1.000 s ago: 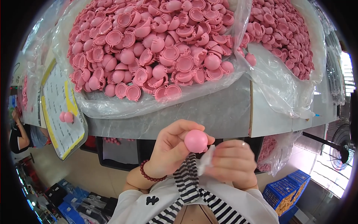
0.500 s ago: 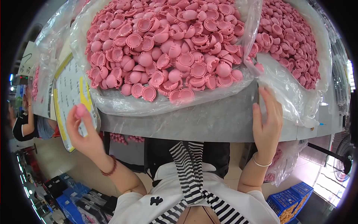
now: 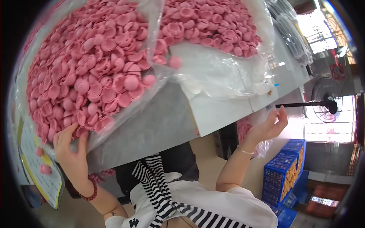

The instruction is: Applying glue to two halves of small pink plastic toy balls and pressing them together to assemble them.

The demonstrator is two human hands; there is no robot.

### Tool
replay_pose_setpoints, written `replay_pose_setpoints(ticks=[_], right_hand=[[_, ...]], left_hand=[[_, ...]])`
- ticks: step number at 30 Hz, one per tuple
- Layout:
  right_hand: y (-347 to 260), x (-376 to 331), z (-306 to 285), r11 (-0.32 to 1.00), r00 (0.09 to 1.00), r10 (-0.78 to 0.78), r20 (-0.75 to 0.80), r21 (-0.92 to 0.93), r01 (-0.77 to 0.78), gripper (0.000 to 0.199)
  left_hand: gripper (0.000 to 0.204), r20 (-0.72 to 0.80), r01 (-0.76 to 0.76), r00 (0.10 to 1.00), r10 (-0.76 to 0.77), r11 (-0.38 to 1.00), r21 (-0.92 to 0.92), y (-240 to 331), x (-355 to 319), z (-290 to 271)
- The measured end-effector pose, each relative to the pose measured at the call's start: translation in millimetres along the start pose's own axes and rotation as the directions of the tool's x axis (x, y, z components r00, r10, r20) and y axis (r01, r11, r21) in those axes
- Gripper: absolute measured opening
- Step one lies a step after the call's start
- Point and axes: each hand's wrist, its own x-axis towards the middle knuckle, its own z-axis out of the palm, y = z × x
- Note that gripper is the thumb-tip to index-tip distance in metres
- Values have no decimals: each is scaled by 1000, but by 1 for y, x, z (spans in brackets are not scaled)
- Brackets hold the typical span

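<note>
A large heap of pink plastic half-shells, some hollow side up, lies in clear plastic sheeting on the grey table. At the heap's near left edge is my left hand, its thumb and fingers apart around a pink half-shell that it touches or nearly touches. My right hand is past the table's near edge on the right, raised with loosely bent fingers; no object shows in it. Below it, partly covered, is a bag of pink pieces.
Another pink heap lies farther right beyond a plastic fold. A yellow-edged sheet at left bears loose pink pieces. Blue crates with tan pieces stand on the floor at right, near a black fan.
The view has swung right. My left hand, which held a pink piece, is now at the heap's edge. My right hand has moved from above the table to beyond its edge.
</note>
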Motion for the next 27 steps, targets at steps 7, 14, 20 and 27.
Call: replay_pose_setpoints(ticks=[7, 14, 20, 27], right_hand=[[97, 45, 10, 916, 926, 87, 367, -395, 70, 43], [-17, 5, 14, 659, 858, 271, 437, 565, -496, 33], [-127, -77, 1, 143, 227, -116, 967, 242, -960, 43], [-138, -93, 6, 292, 271, -106, 957, 291, -911, 43]], left_hand=[[15, -206, 39, 977, -51, 997, -63, -7, -3, 4], [17, -188, -22, 947, -261, 531, -847, 18, -34, -11], [18, 424, 426, 904, 48, -32, -904, 71, -45, 17], [30, 524, 558, 828, 199, -365, -745, 75, -48, 31]])
